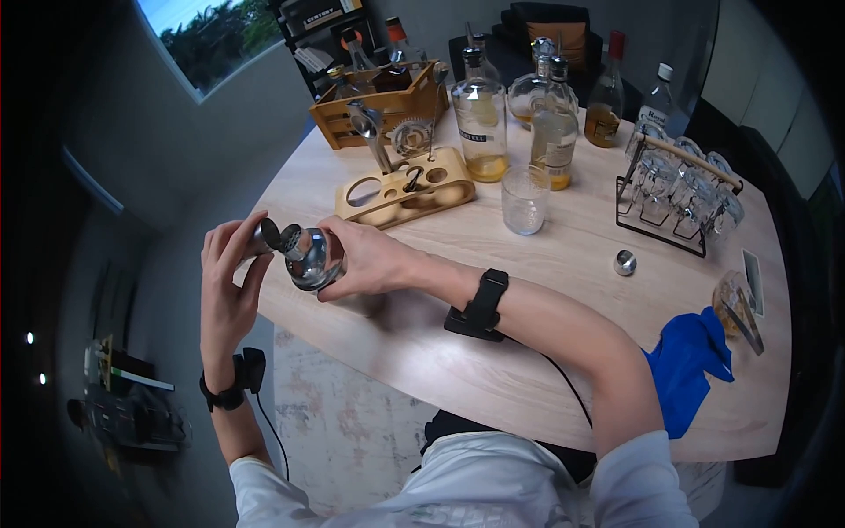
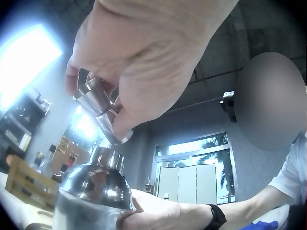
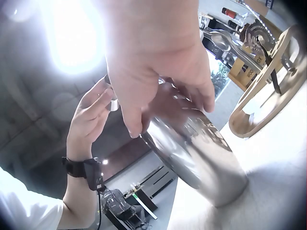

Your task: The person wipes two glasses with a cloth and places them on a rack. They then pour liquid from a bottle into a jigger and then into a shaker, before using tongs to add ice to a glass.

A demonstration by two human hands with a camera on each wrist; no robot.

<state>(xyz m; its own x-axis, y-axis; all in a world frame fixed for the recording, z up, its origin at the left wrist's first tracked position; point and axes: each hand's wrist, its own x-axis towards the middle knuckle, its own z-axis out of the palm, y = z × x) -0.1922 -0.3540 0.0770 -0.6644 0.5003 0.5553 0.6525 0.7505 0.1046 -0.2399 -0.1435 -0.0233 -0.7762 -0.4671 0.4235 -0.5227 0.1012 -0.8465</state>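
My right hand [image 1: 356,257] grips a steel cocktail shaker [image 1: 310,257] by its upper body, at the table's left edge. The shaker leans left, its narrow neck toward my left hand [image 1: 231,268]. That hand pinches a small steel jigger [image 1: 267,236] just at the shaker's mouth. In the left wrist view the jigger [image 2: 102,115] hangs tilted from the fingers, right above the shaker's domed top [image 2: 96,184]. From the right wrist, the shaker [image 3: 192,148] reaches down to the table under my right hand [image 3: 158,67], with the left hand [image 3: 91,117] beyond it.
A wooden tool stand [image 1: 405,192], a tumbler [image 1: 525,201], several bottles [image 1: 481,119] and a wooden crate [image 1: 378,110] stand behind. A wire rack of glasses [image 1: 678,189], a small steel cap [image 1: 624,262], a blue cloth [image 1: 691,365] and a tipped glass [image 1: 735,308] lie right.
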